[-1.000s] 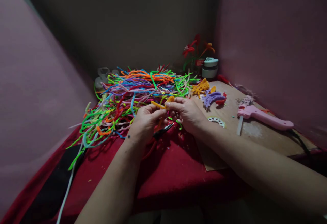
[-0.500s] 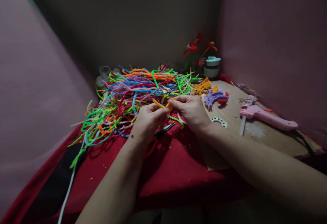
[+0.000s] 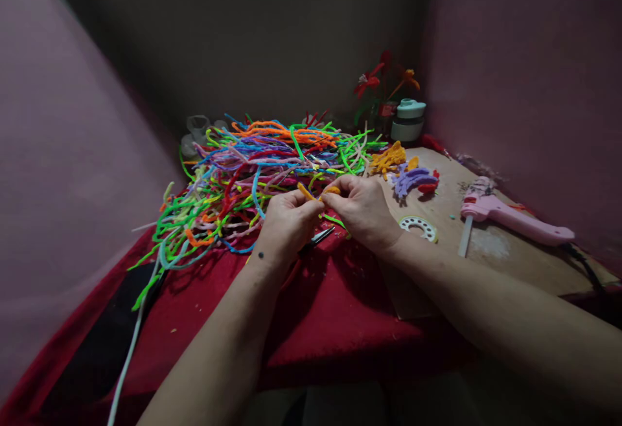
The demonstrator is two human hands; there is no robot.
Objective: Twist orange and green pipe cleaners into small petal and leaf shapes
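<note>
An orange pipe cleaner [image 3: 311, 192] is pinched between the left hand [image 3: 286, 225] and right hand [image 3: 362, 209], just above the red cloth [image 3: 335, 309] (light, bendy, best gripped near the ends).

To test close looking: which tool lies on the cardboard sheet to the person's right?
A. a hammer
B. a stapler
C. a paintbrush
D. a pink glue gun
D: a pink glue gun lies on the cardboard sheet, right of the right hand.

Dim room; pink walls [image 3: 525, 56]; red cloth [image 3: 330, 322] over the table.
</note>
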